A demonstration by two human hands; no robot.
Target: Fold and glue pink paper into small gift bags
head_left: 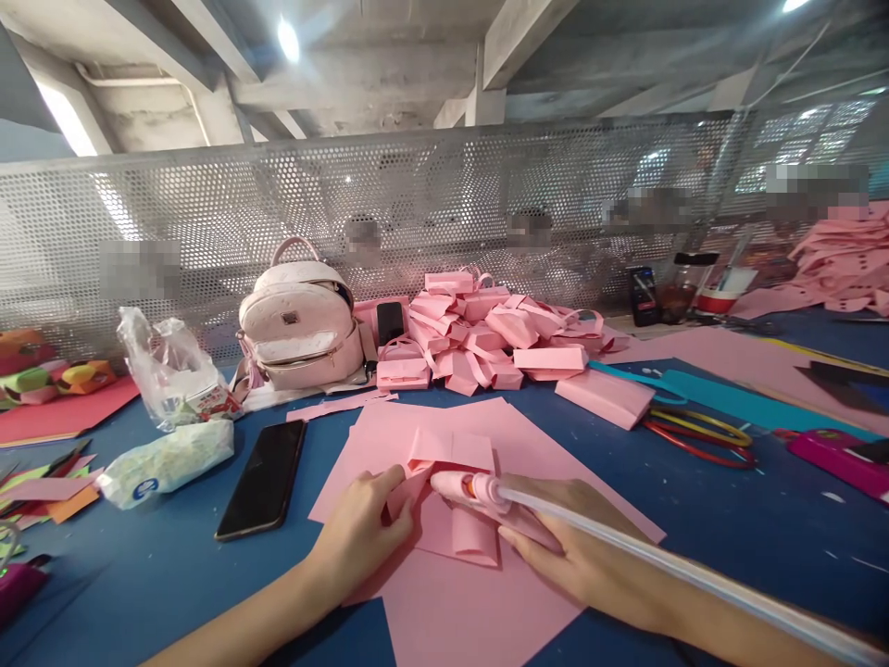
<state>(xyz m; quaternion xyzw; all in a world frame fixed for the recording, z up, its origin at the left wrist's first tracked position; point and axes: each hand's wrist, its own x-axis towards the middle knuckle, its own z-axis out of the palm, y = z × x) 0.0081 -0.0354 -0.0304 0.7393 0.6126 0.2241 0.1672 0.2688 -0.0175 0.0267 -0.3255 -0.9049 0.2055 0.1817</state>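
Observation:
My right hand (580, 542) is wrapped round a pink hot glue gun (469, 487), its nozzle pointing left at the folded paper. A long clear glue stick (659, 556) sticks out of the gun's back and runs across my right forearm. My left hand (368, 519) pinches the left side of a folded pink paper piece (455, 447) between thumb and fingers. That piece lies on several flat pink paper sheets (479, 621) on the blue table (167, 565). The gun covers part of the folds, so the exact spot where its tip meets the paper is hidden.
A heap of folded pink paper pieces (472, 324) rises behind the sheets, beside a pale pink backpack (298, 320). Left of my hands lie a black phone (264, 480) and a tissue pack (167, 461). Coloured rings (701, 440) and a magenta tool (840, 460) lie right.

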